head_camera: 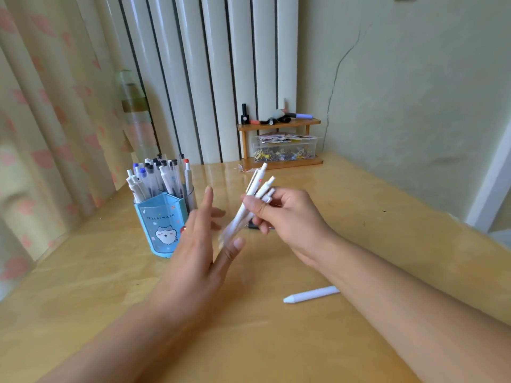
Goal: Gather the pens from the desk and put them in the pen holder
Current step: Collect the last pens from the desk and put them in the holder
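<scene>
My right hand point(287, 214) grips a bunch of white pens point(255, 189) above the middle of the desk, their clicker ends pointing up and their lower ends blurred. Beside it my left hand point(203, 239) is open, fingers straight, its thumb just under the pens' tips. The blue pen holder point(160, 225), printed with a cartoon cat, stands left of my left hand and holds several pens. One white pen point(311, 294) lies on the desk under my right forearm. A dark object point(253, 225) lies on the desk below the right hand, mostly hidden.
A small wooden shelf point(279, 161) with a clear box of clips and some markers stands at the desk's back edge. A clear bottle point(135, 120) stands behind the pen holder. A curtain hangs left, a wall rises right.
</scene>
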